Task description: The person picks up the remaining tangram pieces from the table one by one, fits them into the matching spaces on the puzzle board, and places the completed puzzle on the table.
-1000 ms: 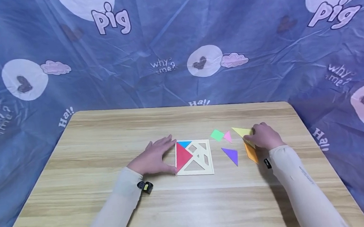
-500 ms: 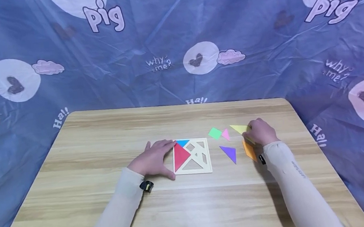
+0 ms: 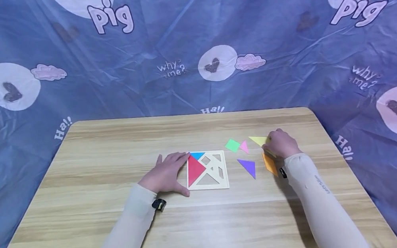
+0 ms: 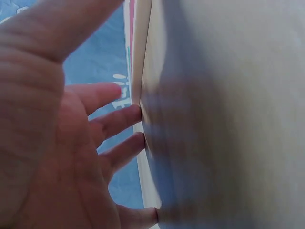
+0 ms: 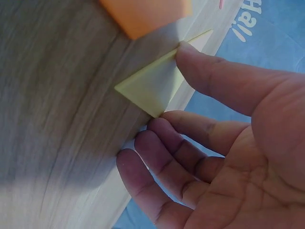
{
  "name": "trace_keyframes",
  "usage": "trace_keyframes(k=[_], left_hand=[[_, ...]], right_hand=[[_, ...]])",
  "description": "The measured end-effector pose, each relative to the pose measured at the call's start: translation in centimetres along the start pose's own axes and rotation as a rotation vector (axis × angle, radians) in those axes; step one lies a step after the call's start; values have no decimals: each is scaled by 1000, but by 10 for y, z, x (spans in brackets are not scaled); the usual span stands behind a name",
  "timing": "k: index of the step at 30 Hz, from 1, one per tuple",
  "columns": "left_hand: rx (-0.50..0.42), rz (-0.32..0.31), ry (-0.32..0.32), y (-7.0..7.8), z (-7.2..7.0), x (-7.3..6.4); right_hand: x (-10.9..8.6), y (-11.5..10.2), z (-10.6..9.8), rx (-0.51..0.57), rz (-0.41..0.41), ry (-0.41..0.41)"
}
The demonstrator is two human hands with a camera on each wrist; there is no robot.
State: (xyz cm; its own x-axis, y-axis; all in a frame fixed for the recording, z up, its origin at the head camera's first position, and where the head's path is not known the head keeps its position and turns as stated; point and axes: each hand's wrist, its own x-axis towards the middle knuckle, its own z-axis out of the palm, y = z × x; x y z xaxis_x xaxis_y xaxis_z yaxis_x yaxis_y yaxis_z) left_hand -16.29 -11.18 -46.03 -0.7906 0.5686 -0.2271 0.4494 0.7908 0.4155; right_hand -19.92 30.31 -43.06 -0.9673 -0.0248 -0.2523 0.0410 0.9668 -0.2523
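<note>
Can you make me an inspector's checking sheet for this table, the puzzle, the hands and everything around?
Surface: wood-grain table.
Job's things: puzzle board holds a red triangle and a blue piece, other slots unfilled; green square, pink triangle, purple triangle, orange piece and yellow triangle are outside, to its right.
Clutter: nothing seen.
Hands: left hand has fingers spread at the board's left edge; right hand pinches the yellow triangle.
Cables: nothing seen.
Surroundings: blue printed cloth behind the table.
</note>
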Motion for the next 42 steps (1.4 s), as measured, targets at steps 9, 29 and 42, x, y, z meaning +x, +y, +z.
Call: trace_keyframes(k=[9,29,42], left_hand=[[17,5,21,7,1,-1],[66,55,24,5,7,2],[21,59,23,10,7,1]], right_hand=[[0,-1,1,-21,9,4],[0,-1,5,-27,21,-13],[-3,2,1,74,67,6]])
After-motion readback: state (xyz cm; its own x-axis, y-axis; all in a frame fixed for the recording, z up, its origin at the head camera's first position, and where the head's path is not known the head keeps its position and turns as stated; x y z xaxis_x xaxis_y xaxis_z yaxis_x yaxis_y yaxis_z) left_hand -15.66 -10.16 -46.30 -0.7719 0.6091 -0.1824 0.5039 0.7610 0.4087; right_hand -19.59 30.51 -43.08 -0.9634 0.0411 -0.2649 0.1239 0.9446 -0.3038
